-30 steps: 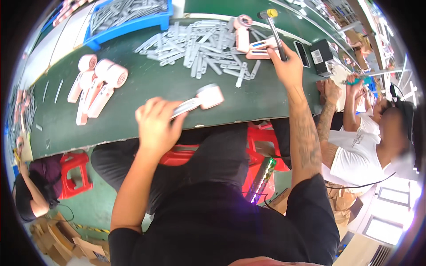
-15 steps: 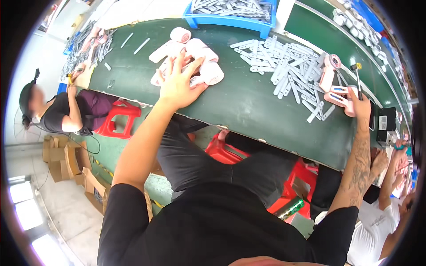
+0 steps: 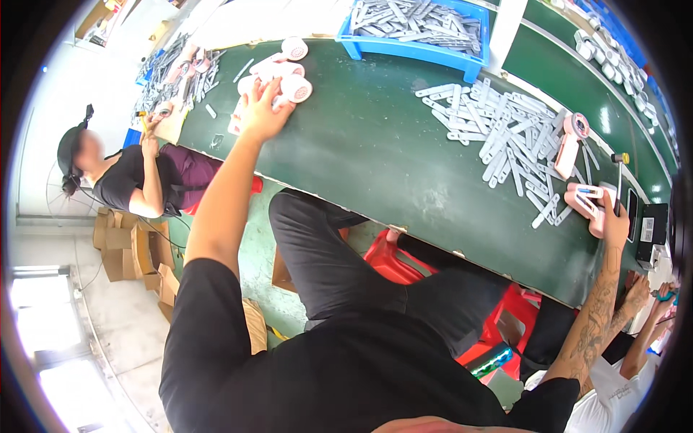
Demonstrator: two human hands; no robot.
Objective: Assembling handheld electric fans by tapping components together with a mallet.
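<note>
My left hand (image 3: 266,115) lies over a small group of pink handheld fans (image 3: 296,88) at the far left part of the green table, its fingers spread and touching them. A round fan head (image 3: 294,48) sticks out beyond the fingertips. At the right edge of the table, my right hand (image 3: 613,222) is closed on a small hammer (image 3: 619,173) with a yellow and black head, held upright. Against the same hand rests a pink open-framed handle casing (image 3: 586,203). Just left of it, a pink handheld fan (image 3: 570,144) lies by a pile of grey strips (image 3: 505,133).
A blue crate (image 3: 419,48) full of grey strips stands at the table's back edge. At left a co-worker (image 3: 126,177) sits by another heap of grey and pink parts (image 3: 191,72). White parts (image 3: 613,68) line a shelf at far right; a black box (image 3: 652,227) stands near my right hand.
My left hand has moved left along the table, and the pink fans under it have shifted that way too. The whole view has turned slightly; my right hand keeps its hold.
</note>
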